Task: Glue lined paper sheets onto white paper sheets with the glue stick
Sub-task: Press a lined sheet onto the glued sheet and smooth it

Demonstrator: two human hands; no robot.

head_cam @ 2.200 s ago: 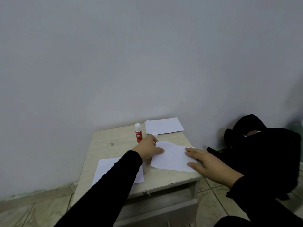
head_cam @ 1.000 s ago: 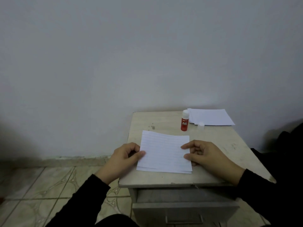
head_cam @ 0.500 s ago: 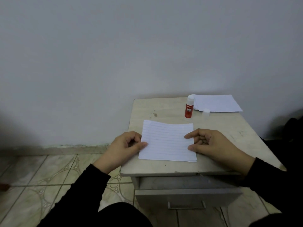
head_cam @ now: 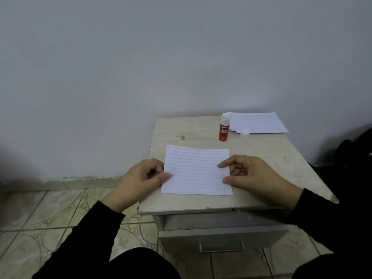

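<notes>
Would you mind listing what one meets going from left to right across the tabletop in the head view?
Left hand → lined sheet → glue stick → loose cap → right hand → paper stack at the far right corner.

A small pale nightstand [head_cam: 271, 158] stands against a grey wall [head_cam: 141, 57] — its drawer [head_cam: 221, 236] slightly open — on a patterned tile floor [head_cam: 50, 214]
</notes>
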